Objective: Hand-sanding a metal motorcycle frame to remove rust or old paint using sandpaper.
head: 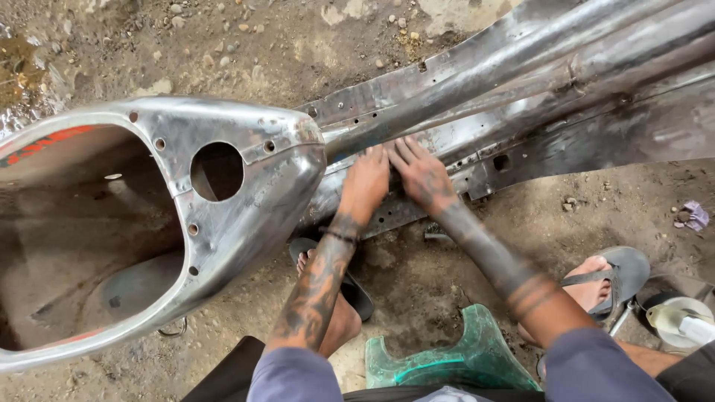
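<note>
Outdoor dirt ground (246,45), stones, damp patch far left. Bare metal scooter frame (246,179) lies across the view, stripped to steel, some red paint left at far-left rim. Both hands on the flat strip of frame mid-scene, just right of the rounded shell w/ big round hole (217,171). Left hand (365,184) flat, fingers together, palm down on metal; right hand (421,175) beside it, fingers together and pressed flat, touching or nearly touching the left. Neither hand clamps anything; no tool seen under them, can't tell if smth thin is beneath palms.

Progress, my read: most of shell already bare and shiny; strip under hands and tube (521,67) running far right look darker, streaky, so likely more surface left there.

Room: frame edge w/ small holes just near of hands; open dirt beyond it. Near side crowded: feet in sandals (618,272), green plastic stool (454,357) between knees, white container (681,320) right edge. Purple scrap (694,214) right.
</note>
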